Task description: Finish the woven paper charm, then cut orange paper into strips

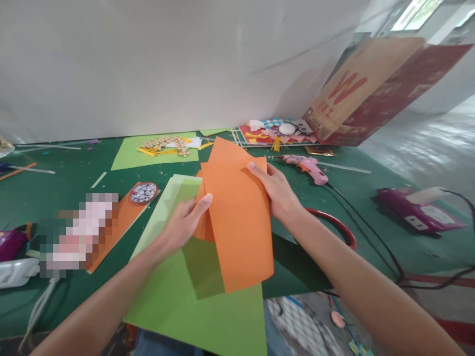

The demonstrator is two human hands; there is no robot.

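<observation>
Several sheets of orange paper are held up in front of me, slightly curved and not quite lined up. My left hand pinches their left edge, its thumb on the front and its fingers hidden behind. On the right edge, my right hand grips the same paper, thumb in front and fingers at the back. Below the orange paper, light green sheets lie over the table's front edge and partly over my lap. The orange paper casts a shadow on them.
A pink glue gun with a black cord lies right of centre, near a purple power strip. Red scissors handles show behind my right arm. A tub of googly eyes stands left. Paper bags lean at the back right.
</observation>
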